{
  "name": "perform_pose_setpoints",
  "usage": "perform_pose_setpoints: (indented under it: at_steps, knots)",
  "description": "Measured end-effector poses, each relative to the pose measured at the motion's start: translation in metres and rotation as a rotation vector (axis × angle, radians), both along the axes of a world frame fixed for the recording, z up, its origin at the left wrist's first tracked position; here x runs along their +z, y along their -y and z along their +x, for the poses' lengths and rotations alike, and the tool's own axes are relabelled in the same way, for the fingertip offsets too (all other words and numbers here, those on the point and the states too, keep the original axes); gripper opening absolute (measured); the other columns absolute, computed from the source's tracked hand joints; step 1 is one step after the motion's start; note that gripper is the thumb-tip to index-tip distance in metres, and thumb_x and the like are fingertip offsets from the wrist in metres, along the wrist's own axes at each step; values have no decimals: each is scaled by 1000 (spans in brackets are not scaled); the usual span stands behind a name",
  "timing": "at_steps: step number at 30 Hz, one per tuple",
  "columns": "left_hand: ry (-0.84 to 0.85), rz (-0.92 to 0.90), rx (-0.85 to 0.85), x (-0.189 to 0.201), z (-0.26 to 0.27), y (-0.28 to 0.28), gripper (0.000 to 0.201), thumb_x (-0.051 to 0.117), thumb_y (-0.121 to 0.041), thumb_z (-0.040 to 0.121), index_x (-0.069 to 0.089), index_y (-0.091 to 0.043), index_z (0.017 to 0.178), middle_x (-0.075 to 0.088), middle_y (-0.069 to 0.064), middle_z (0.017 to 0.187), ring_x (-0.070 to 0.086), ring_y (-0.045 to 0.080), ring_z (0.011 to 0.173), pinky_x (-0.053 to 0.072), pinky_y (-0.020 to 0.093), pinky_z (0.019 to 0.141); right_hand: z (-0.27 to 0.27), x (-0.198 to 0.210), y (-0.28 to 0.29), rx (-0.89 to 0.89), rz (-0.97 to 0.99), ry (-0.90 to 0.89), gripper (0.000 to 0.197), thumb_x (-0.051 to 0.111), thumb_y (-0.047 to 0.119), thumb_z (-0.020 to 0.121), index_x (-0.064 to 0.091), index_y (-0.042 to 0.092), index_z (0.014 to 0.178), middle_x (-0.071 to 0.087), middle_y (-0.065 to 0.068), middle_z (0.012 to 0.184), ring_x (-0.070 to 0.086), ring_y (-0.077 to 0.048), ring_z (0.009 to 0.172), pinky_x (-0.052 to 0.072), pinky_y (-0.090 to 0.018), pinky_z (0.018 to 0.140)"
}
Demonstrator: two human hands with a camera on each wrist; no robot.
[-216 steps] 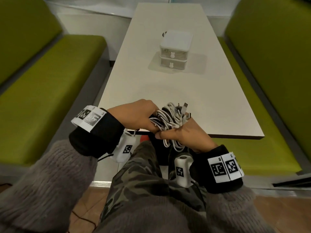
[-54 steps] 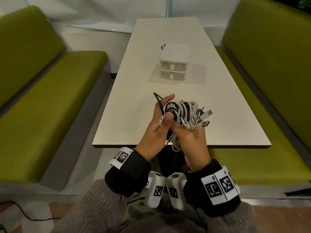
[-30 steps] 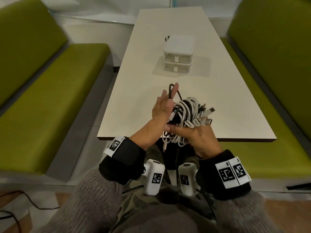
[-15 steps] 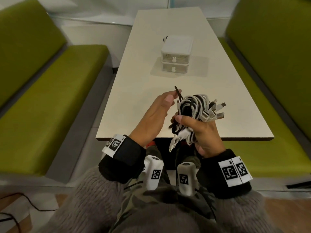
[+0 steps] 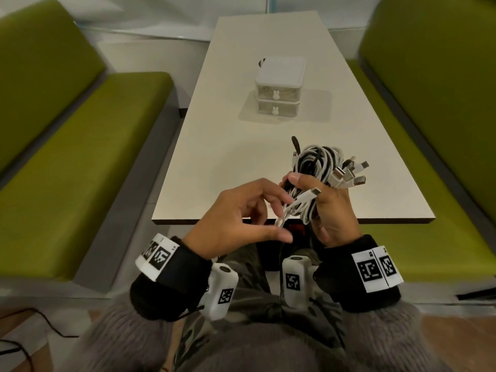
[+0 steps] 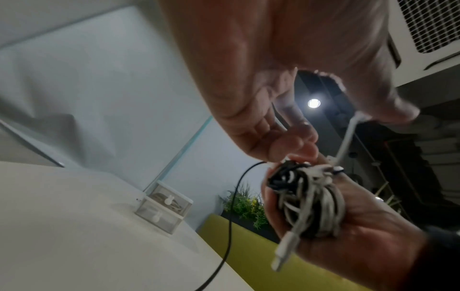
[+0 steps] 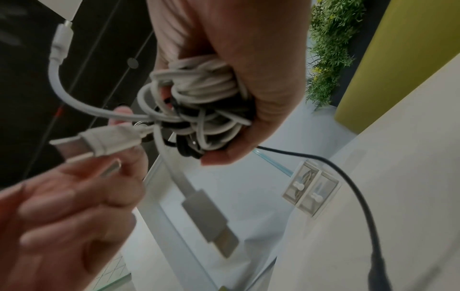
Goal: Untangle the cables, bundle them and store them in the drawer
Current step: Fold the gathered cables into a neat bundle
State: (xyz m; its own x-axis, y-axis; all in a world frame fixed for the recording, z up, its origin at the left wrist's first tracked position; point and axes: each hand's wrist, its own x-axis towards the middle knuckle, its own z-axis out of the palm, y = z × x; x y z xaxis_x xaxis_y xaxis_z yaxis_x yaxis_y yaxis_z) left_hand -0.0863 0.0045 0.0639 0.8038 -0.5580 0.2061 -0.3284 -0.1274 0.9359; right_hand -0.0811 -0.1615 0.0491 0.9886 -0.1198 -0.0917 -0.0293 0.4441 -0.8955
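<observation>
A tangled bundle of white and black cables (image 5: 320,163) hangs over the near end of the table, gripped by my right hand (image 5: 331,208), whose thumb lies across its front. Several USB plugs (image 5: 349,174) stick out to the right, and a black strand (image 5: 295,143) pokes up at the left. My left hand (image 5: 281,218) is just below and left of the bundle. Its curled fingers pinch a loose white cable end (image 5: 291,208), also seen in the wrist views (image 6: 348,137) (image 7: 99,143). The small two-drawer unit (image 5: 279,87) stands mid-table with both drawers shut.
The white table (image 5: 214,157) runs away from me between two green benches, one on the left (image 5: 80,157) and one on the right (image 5: 429,130). The upper drawer (image 6: 169,198) has coiled cable inside. A black cable (image 7: 361,187) dangles from the bundle.
My left hand has dropped from the top left of the bundle to its lower side and taken a loose white end. My right hand keeps its grip on the bundle.
</observation>
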Motion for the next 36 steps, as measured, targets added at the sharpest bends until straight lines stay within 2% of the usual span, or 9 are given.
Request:
perform_pose_setpoints:
  at_steps: [4,8,13,16,21,25,29,32,36]
  knots:
    - [11,-162,227,-4,3,14,12,72,-20,77,63,-13,76,65,6,74,57,14,56,51,26,56,-3,1,1,-13,21,19,18,71,5,75,63,3,91,69,-5,76,67,-17,72,55,-28,64]
    - [-3,-213,375,-10,7,19,20,73,-14,77,64,-8,94,65,10,71,65,22,62,56,35,66,-5,5,-1,13,57,11,47,76,10,69,60,-8,110,69,-11,86,68,-19,78,54,-27,64]
    - [132,-225,495,-14,1,29,8,69,-8,81,66,-6,88,67,4,72,65,16,65,54,30,65,-6,10,-6,11,87,32,44,72,12,67,61,-3,107,68,-11,83,69,-22,76,55,-30,63]
    - [128,-219,561,-19,-1,32,15,67,-13,83,66,-10,98,67,3,75,66,16,70,56,30,65,-7,11,-5,26,57,24,42,74,12,68,64,-1,106,70,-14,91,70,-26,85,56,-33,69]
    - [100,-218,541,-16,2,31,13,68,-30,82,68,-20,89,70,-3,80,67,15,77,57,33,68,-11,12,1,141,-22,39,27,74,13,64,72,11,91,74,-11,93,71,-25,92,57,-34,77]
    - [71,-277,520,-20,3,31,8,64,-10,85,61,-17,82,63,-11,74,60,5,72,49,19,66,-12,13,-1,166,-40,78,35,73,4,68,67,7,103,74,-10,97,71,-20,93,55,-23,71]
    - [13,-323,515,-24,3,35,8,60,3,85,60,-6,84,65,3,82,62,11,80,51,21,70,-11,7,-2,166,-117,113,32,69,-6,76,68,6,106,73,-11,103,70,-21,98,55,-25,77]
    - [93,-231,535,-26,7,33,18,61,-2,80,58,-18,74,62,-7,73,60,11,74,50,27,72,-9,6,-4,139,-132,159,37,71,-10,74,64,1,109,71,-17,102,69,-25,97,56,-27,76]
    - [179,-59,514,-26,9,28,9,63,-14,78,62,-22,77,64,-10,72,59,10,73,50,30,74,-6,0,-3,41,-268,246,36,73,-5,70,61,14,99,69,-10,90,69,-22,87,57,-32,74]
